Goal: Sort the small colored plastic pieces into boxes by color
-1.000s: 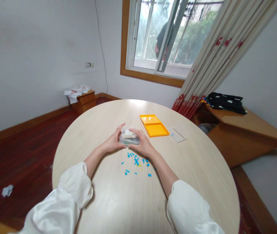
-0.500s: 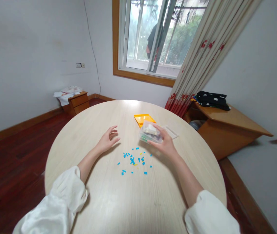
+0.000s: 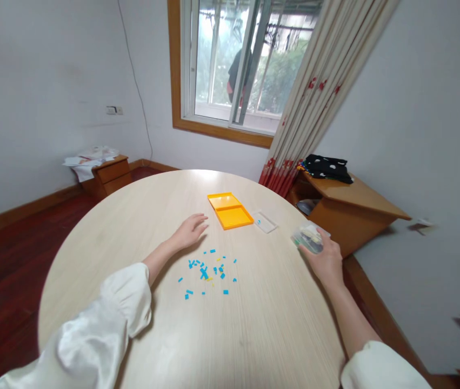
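My right hand (image 3: 325, 259) is closed on a small clear plastic box (image 3: 309, 238) with pale and coloured pieces inside, held at the right edge of the round wooden table (image 3: 140, 227). My left hand (image 3: 191, 230) lies flat on the tabletop with fingers stretched out, holding nothing, just left of an orange tray (image 3: 230, 210). Several small blue pieces (image 3: 205, 271), with a yellow one or two among them, are scattered on the table between my arms. A clear lid (image 3: 265, 221) lies to the right of the orange tray.
A low wooden cabinet (image 3: 347, 208) with dark spotted cloth (image 3: 327, 167) stands right of the table under a curtain (image 3: 314, 92). A small wooden chest (image 3: 106, 174) with papers sits by the left wall. A window (image 3: 230, 65) is behind.
My right hand has carried the clear box from the table's middle out to its right edge. My left hand let go of the box and settled flat on the table.
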A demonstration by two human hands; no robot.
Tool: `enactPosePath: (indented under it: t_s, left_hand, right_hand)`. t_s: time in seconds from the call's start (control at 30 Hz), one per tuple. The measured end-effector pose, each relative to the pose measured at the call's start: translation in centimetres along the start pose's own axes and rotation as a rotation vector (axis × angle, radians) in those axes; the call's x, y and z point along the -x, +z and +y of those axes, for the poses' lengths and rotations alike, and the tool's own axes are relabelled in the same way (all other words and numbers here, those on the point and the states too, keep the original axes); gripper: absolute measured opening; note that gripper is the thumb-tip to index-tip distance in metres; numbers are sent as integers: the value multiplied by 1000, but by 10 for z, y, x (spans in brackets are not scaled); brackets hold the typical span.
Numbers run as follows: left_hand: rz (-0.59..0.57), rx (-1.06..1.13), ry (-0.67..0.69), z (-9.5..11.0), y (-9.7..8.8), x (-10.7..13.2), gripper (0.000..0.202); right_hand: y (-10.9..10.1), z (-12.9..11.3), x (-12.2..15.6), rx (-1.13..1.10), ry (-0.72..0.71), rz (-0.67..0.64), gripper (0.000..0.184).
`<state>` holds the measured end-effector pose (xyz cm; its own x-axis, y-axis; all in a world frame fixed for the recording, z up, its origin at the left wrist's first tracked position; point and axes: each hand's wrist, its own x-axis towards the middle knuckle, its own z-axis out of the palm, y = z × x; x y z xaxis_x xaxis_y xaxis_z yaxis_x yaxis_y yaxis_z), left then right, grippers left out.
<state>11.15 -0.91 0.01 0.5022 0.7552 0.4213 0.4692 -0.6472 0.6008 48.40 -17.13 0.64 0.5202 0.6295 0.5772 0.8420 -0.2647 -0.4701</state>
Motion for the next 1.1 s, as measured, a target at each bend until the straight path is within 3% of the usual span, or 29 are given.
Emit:
enactPosePath:
  t_s: [0.1, 0.2, 0.33, 0.43, 0.5, 0.57, 0.73, 0.83, 0.93, 1.1]
  left_hand:
    - [-225, -176, 126, 20, 7, -15, 49]
    - [-414, -312, 137, 34, 12, -28, 56]
    - [-514, -376, 139, 37, 17, -35, 55]
    - [-465, -352, 189, 31, 15, -32, 49]
    - [-422, -318, 209, 24, 11, -27, 46]
    - [-391, -279, 206, 17, 5, -20, 45]
    - [-329, -251, 143, 1, -23, 10, 42]
    - [-275, -252, 96, -8, -41, 33, 40]
    - [-186, -266, 29, -15, -54, 56, 39]
    - [-91, -331, -34, -17, -66, 87, 37]
  right_hand:
    - [10, 0, -4, -5, 3, -13, 74]
    - [13, -4, -3, 24, -32, 9, 74]
    - [4, -21, 5, 198, -104, 228, 77]
    - [0, -41, 11, 149, -261, 241, 58]
    - [9, -53, 12, 75, -398, 88, 41]
    - [28, -64, 11, 12, -479, -71, 38]
    - [92, -74, 3, -45, -402, -208, 45]
    - [115, -74, -1, -83, -402, -218, 39]
    - [121, -77, 2, -158, -467, -217, 28]
    - [112, -92, 21, -279, -568, -304, 19]
